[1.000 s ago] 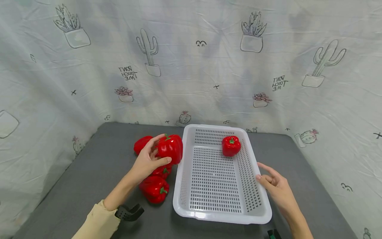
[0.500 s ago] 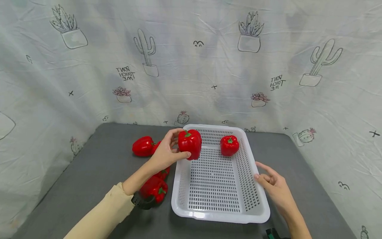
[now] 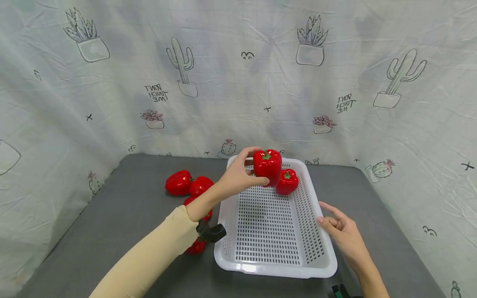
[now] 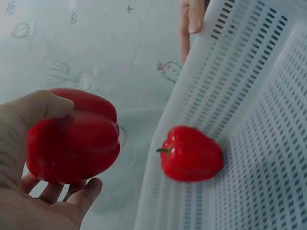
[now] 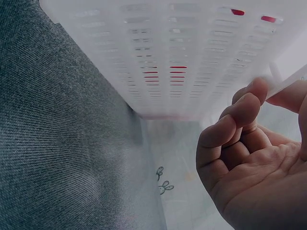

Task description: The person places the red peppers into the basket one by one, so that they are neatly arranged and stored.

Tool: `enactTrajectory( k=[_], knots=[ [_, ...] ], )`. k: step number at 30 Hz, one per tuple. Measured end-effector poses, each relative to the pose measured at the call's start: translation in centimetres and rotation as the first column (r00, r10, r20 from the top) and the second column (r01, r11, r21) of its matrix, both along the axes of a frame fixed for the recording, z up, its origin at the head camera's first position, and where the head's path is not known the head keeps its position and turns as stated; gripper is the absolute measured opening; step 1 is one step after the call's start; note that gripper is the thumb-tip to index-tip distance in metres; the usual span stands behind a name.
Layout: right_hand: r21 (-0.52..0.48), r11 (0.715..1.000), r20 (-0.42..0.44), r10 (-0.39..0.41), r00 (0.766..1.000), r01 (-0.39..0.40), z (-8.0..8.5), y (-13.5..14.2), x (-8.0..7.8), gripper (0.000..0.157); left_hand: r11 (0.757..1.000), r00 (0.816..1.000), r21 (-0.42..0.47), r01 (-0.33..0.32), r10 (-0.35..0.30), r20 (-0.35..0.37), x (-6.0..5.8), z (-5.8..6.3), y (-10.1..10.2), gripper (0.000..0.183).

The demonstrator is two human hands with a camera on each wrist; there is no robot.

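My left hand (image 3: 238,176) grips a red bell pepper (image 3: 267,167) with its green stem up, over the far part of a white perforated plastic basket (image 3: 287,271). In the left wrist view the thumb lies on top of this held pepper (image 4: 81,139), with the fingers under it. A second bell pepper (image 3: 287,182) rests inside the basket by its far right corner. My right hand (image 3: 344,231) pinches the basket's right rim; in the right wrist view its other fingers (image 5: 216,134) curl below the rim.
Left of the basket, several more bell peppers lie on the grey table (image 3: 123,215): one at the far left (image 3: 179,183), another beside it (image 3: 201,186), others partly hidden by my left arm (image 3: 160,248). A cactus-print curtain (image 3: 238,82) hangs behind.
My left hand has carried its bell pepper rightward from beside the other peppers, across the left rim, to above the basket's far part. The right hand keeps its place on the rim.
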State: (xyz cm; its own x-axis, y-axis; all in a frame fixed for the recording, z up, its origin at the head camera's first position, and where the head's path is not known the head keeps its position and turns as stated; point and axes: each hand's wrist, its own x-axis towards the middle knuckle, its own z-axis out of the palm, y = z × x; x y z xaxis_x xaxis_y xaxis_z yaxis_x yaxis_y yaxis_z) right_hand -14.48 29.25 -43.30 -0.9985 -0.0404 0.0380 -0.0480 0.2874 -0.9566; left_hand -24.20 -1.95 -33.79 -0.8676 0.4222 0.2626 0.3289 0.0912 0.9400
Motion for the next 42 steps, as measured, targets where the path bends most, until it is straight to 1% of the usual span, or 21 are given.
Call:
enactTrajectory(
  k=[3,4,9,14,17,20,22,24,27,32,37,39,42],
  knots=[
    [0.007,1.0,-0.004,-0.001,1.0,0.001,0.0,0.1,-0.1,0.064,1.0,1.0,-0.028,-0.001,0.002,0.031,-0.4,-0.4,1.6,0.078],
    [0.007,1.0,-0.004,0.0,1.0,0.0,0.0,0.1,-0.2,0.064,0.999,1.0,-0.04,-0.01,0.011,0.029,-0.8,-1.0,2.1,0.079],
    [-0.003,1.0,-0.008,0.009,1.0,-0.009,0.0,0.1,-0.2,0.062,0.992,0.999,-0.12,-0.045,0.048,0.025,-1.5,-2.6,4.1,0.079],
    [-0.016,1.0,-0.003,0.009,1.0,-0.009,0.1,-0.1,-0.1,0.062,0.982,0.996,-0.173,-0.073,0.082,0.041,-1.7,-4.4,5.1,0.077],
    [-0.024,1.0,0.0,0.01,1.0,-0.01,0.2,-0.2,-0.1,0.063,0.98,0.995,-0.188,-0.067,0.079,0.06,-1.7,-5.2,5.5,0.075],
    [-0.019,1.0,0.001,0.005,1.0,-0.005,0.2,-0.3,-0.1,0.063,0.972,0.995,-0.229,-0.06,0.075,0.06,-1.7,-5.8,5.9,0.074],
    [-0.008,1.0,0.001,-0.004,1.0,0.004,0.2,-0.3,-0.1,0.062,0.961,0.995,-0.269,-0.059,0.077,0.057,-1.6,-6.1,6.2,0.076],
    [0.002,1.0,-0.001,-0.011,1.0,0.011,0.2,-0.3,-0.1,0.062,0.946,0.995,-0.318,-0.065,0.084,0.045,-1.7,-6.5,6.6,0.078],
    [0.008,1.0,0.002,-0.017,1.0,0.017,0.2,-0.2,-0.1,0.062,0.934,0.994,-0.349,-0.075,0.097,0.046,-1.6,-6.9,7.1,0.08],
    [0.004,1.0,0.009,-0.022,1.0,0.022,0.2,-0.3,0.0,0.063,0.933,0.993,-0.35,-0.084,0.107,0.045,-1.3,-7.1,7.9,0.078],
    [0.014,1.0,0.005,-0.017,1.0,0.017,0.2,-0.3,-0.1,0.062,0.911,0.994,-0.401,-0.09,0.109,0.024,-0.6,-7.3,8.5,0.079],
    [0.024,0.999,0.006,-0.023,1.0,0.023,0.1,-0.3,-0.1,0.062,0.912,0.993,-0.398,-0.095,0.113,0.021,-0.5,-7.4,8.7,0.079],
    [0.04,0.999,0.004,-0.034,0.999,0.033,0.1,-0.4,-0.1,0.062,0.921,0.993,-0.376,-0.101,0.117,0.02,-0.2,-7.6,9.0,0.077]
  ],
)
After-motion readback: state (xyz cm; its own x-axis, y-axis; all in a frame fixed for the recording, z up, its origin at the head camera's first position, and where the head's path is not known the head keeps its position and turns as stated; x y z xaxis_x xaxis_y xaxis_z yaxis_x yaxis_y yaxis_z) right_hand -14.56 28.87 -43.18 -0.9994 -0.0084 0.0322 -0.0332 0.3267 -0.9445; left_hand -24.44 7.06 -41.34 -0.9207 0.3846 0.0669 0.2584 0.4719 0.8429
